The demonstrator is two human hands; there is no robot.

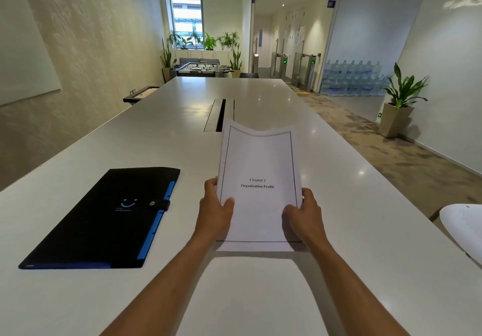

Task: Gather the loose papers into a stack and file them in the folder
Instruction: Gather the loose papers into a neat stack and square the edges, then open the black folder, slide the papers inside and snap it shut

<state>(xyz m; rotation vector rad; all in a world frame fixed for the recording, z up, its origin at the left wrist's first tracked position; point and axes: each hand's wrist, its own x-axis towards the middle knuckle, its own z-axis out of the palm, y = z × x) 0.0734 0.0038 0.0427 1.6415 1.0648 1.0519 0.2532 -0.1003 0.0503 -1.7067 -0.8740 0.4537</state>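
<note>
A stack of white papers (258, 163) stands nearly upright on the white table (365, 205), its lower edge resting on the surface. The front sheet reads "Chapter 2 Organization Profile" inside a thin black border. My left hand (215, 211) grips the stack's left edge and my right hand (303, 214) grips its right edge, thumbs on the front. The top of the stack bows slightly. A black folder (104, 218) with blue tabs and a snapped strap lies flat and closed on the table, to the left of my left hand.
A cable slot (219, 115) runs along the table's middle beyond the papers. A white chair back (464, 226) shows at the right edge. A potted plant (399, 106) and stacked water bottles (352, 80) stand on the floor to the right.
</note>
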